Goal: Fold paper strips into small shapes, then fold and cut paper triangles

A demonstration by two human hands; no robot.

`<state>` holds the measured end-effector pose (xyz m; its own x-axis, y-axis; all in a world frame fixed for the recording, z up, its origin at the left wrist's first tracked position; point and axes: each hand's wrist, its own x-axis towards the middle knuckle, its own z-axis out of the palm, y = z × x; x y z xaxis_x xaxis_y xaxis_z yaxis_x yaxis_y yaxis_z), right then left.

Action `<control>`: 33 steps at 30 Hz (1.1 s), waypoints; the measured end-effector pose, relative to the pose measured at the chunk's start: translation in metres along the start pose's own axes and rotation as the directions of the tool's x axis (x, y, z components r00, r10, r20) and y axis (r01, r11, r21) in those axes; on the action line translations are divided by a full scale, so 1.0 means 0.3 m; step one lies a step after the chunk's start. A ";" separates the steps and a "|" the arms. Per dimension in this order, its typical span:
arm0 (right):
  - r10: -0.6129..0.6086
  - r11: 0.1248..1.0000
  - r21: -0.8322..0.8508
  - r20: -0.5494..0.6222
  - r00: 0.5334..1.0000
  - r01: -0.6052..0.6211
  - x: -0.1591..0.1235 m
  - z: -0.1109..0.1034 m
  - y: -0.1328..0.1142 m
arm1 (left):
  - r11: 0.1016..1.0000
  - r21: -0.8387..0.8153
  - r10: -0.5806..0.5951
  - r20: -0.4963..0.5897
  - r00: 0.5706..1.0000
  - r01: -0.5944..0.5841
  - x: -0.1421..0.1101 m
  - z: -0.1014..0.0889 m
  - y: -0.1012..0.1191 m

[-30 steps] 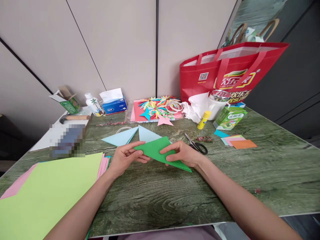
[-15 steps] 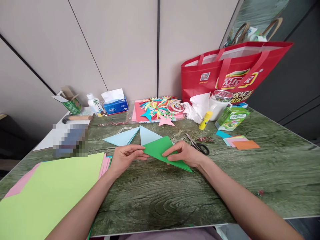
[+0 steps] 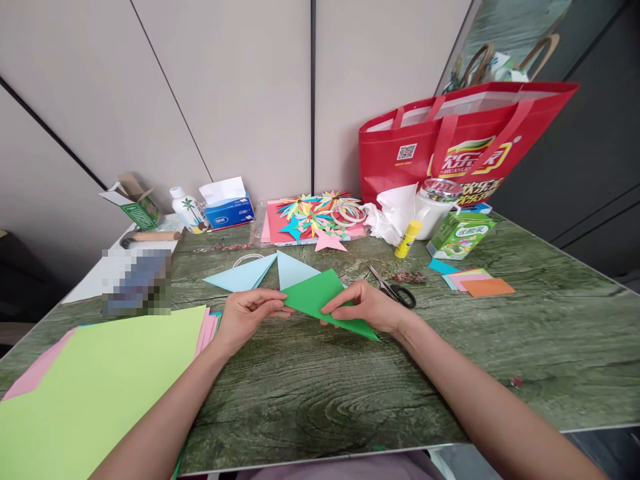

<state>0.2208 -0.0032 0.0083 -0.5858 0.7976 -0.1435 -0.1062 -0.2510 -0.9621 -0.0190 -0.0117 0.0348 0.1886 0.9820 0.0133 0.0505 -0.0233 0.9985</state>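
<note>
A folded sheet of green paper (image 3: 313,292) is held between my two hands, above the table. My left hand (image 3: 253,315) pinches its left corner between thumb and fingers. On the right part of the sheet, my right hand (image 3: 363,308) has its thumb and index finger on top and other fingers underneath. Just behind lie two folded light blue papers, one to the left (image 3: 243,273) and one (image 3: 295,270) partly hidden by the green sheet. Scissors (image 3: 393,290) with black handles rest beyond my right hand.
Large yellow-green sheets (image 3: 105,380) lie at left, near a blurred-out object (image 3: 136,281). Behind stand a tissue pack (image 3: 227,212), paper stars (image 3: 330,241), a glue stick (image 3: 408,239), a white mug (image 3: 431,217), a green carton (image 3: 461,235) and a red bag (image 3: 400,157). Small coloured papers (image 3: 487,287) lie right.
The camera view has shifted slightly. My hands keep the same grip on the green paper, with hardly any movement.
</note>
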 end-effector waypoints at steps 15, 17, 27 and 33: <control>0.057 0.998 -0.035 -0.024 0.998 -0.058 -0.006 0.006 -0.001 | 1.000 -0.005 0.005 -0.010 1.000 -0.005 -0.012 0.010 0.031; 0.064 0.997 -0.038 -0.032 0.997 -0.066 -0.008 0.006 -0.005 | 1.000 -0.015 0.009 -0.018 1.000 -0.010 -0.012 0.011 0.034; 0.029 0.999 -0.021 -0.008 1.000 -0.029 -0.001 -0.001 0.007 | 0.996 -0.010 0.085 -0.141 0.986 -0.087 -0.008 0.004 0.022; 0.079 0.997 0.026 -0.032 0.996 -0.078 -0.001 0.006 0.002 | 0.995 -0.019 0.097 -0.154 0.983 -0.101 -0.007 0.004 0.023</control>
<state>0.2194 -0.0045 0.0082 -0.5662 0.7926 -0.2264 -0.0807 -0.3267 -0.9417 -0.0180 -0.0142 0.0415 0.0390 0.9923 0.1179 0.0126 -0.1184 0.9929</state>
